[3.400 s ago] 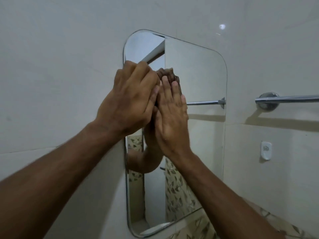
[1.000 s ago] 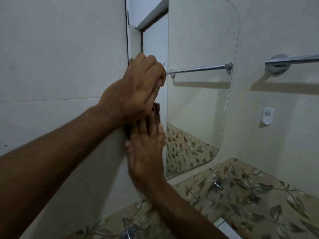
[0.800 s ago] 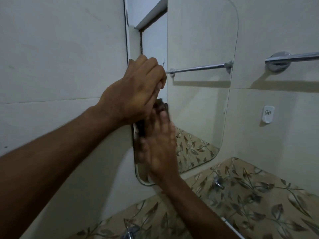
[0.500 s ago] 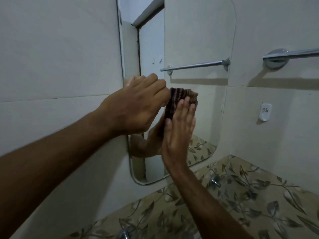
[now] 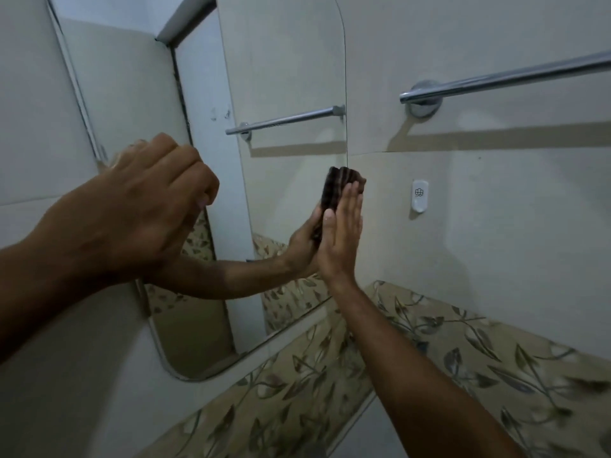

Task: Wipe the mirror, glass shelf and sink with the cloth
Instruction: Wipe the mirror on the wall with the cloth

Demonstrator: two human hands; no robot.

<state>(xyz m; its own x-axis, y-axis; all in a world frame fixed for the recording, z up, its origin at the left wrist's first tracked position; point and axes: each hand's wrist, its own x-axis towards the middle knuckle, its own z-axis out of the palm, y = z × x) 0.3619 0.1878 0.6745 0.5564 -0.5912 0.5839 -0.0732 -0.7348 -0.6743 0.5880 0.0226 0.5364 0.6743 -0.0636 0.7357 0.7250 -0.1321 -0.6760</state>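
Note:
A frameless mirror (image 5: 284, 77) with rounded corners hangs on the pale tiled wall. My right hand (image 5: 340, 239) lies flat, fingers up, and presses a dark striped cloth (image 5: 342, 185) against the mirror's right edge. The cloth sticks out above my fingertips. My left hand (image 5: 142, 209) rests at the mirror's left edge with its fingers curled in and nothing seen in it. The mirror reflects my right arm and hand. Neither the glass shelf nor the sink is clearly in view.
A chrome towel bar (image 5: 506, 77) runs along the wall to the right of the mirror. A small white hook (image 5: 420, 195) sits on the wall below it. A band of leaf-patterned tiles (image 5: 463, 352) crosses the wall under the mirror.
My right hand has slid the cloth rightward across the mirror, from beside my left hand to the right edge. My left hand has stayed at the left edge. The view has tilted.

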